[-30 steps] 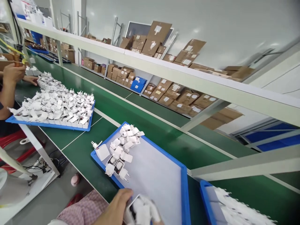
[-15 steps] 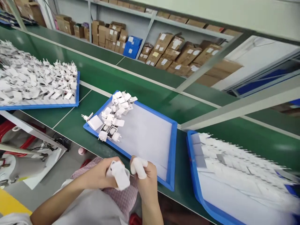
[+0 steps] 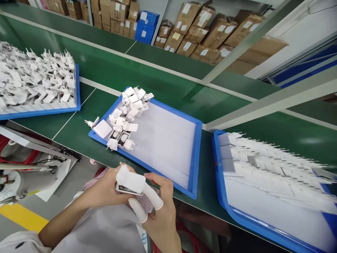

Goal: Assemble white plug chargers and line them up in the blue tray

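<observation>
So the right hand [image 3: 162,207] is now closing in on the white adapter [image 3: 130,181], meaning both are crowding one piece near the blue tray [image 3: 199,154]. Left hand [image 3: 107,189] is wrapping it snugly; right fingers are curving half-open, can't tell if they're gripping.

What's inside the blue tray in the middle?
The middle tray holds a cluster of white plug adapters at its left end, on a pale lining. What lies beneath the cluster or under the lining is hidden.
</observation>
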